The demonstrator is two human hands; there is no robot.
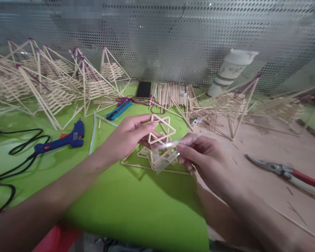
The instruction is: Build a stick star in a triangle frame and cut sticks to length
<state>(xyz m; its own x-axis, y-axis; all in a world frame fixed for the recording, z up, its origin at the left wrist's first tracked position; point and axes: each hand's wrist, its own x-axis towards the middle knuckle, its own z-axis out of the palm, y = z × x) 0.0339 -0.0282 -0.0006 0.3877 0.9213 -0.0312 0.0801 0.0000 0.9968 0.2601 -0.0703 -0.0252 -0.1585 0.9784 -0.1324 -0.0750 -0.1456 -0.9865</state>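
Observation:
Near the middle of the view, my left hand (pixel 129 138) pinches a small wooden stick frame (pixel 162 131) made of crossed triangles. My right hand (pixel 203 154) is closed on a clear plastic strip (pixel 167 144), which stretches across the lower part of that frame. A piece of the clear plastic with small print hangs below. Beneath both hands, a wider stick base (pixel 144 167) lies on the green mat (pixel 136 206), partly hidden by the plastic and the fingers.
Stick pyramids (pixel 51 99) crowd the back left. A blue glue gun (pixel 65 140) with black cords lies left; a blue cutter (pixel 119 109), phone (pixel 143 90) and loose sticks (pixel 173 94) lie behind. Pruning shears (pixel 280 169) rest right, before a white cup stack (pixel 229 71).

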